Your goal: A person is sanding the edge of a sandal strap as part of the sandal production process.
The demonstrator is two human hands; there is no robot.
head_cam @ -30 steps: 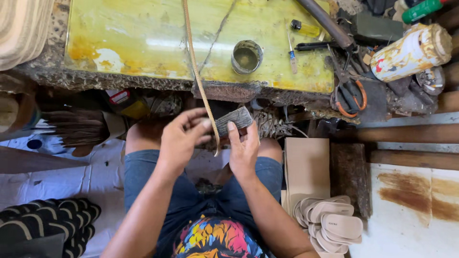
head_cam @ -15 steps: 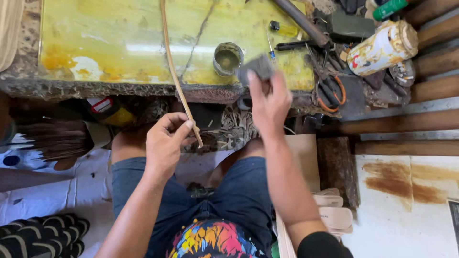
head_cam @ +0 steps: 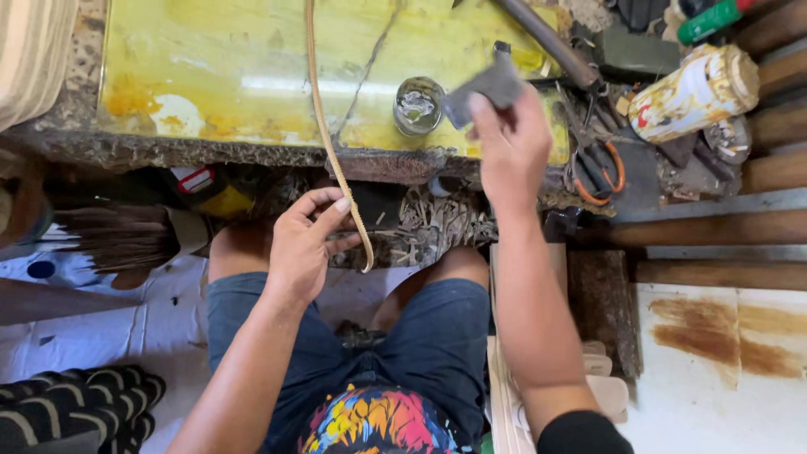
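My left hand (head_cam: pixel 304 244) pinches the near end of a long tan braided strip (head_cam: pixel 324 118) that runs up across a yellow-stained worktop (head_cam: pixel 210 76). The strip's tip hangs just right of my fingers, over my lap. My right hand (head_cam: pixel 513 147) is raised over the worktop's front edge and grips a small flat grey piece (head_cam: pixel 487 84). That piece is right beside a small round open tin (head_cam: pixel 418 105) standing on the worktop.
A stained white can (head_cam: pixel 693 88) lies at the right beside orange-handled pliers (head_cam: pixel 598 164) and a dark metal bar (head_cam: pixel 551 42). A green bottle (head_cam: pixel 710 18) is at the top right. Pale sole-shaped pieces (head_cam: pixel 601 378) sit by my right thigh, black striped ones (head_cam: pixel 76 403) at bottom left.
My right hand has left my lap and carried the grey piece up to the tin on the worktop. My left hand stays low, holding the strip's end.
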